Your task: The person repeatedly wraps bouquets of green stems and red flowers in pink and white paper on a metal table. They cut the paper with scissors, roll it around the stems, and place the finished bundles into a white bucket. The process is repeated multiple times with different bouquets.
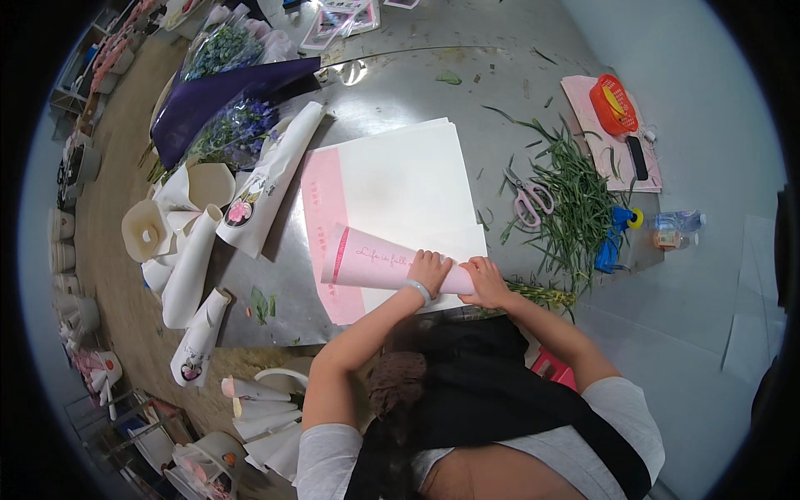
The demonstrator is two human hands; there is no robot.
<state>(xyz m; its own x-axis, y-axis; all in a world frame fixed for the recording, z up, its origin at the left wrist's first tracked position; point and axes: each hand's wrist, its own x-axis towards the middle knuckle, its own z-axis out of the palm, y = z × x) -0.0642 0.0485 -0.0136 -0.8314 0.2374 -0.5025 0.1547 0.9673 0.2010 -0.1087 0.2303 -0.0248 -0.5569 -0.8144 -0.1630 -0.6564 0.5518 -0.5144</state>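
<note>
A pink paper wrap (381, 259), rolled into a cone and bearing script writing, lies over a stack of white paper sheets (400, 181) with a pink printed border. My left hand (430, 275), with a pale bangle at its wrist, is closed around the middle of the cone. At the narrow right end, my right hand (484, 282) grips the wrap. Green stems (547, 297) show just beyond my right hand; I cannot tell whether they come out of the cone. Whatever is inside the wrap is hidden.
Pink-handled scissors (532, 203) rest beside a heap of cut leaves (575, 200) on the metal table (400, 87). A blue tool (612, 240), plastic bottles (680, 220) and a red basket (614, 105) are to the right. Wrapped bouquets (231, 131) and white paper rolls (192, 269) line the left.
</note>
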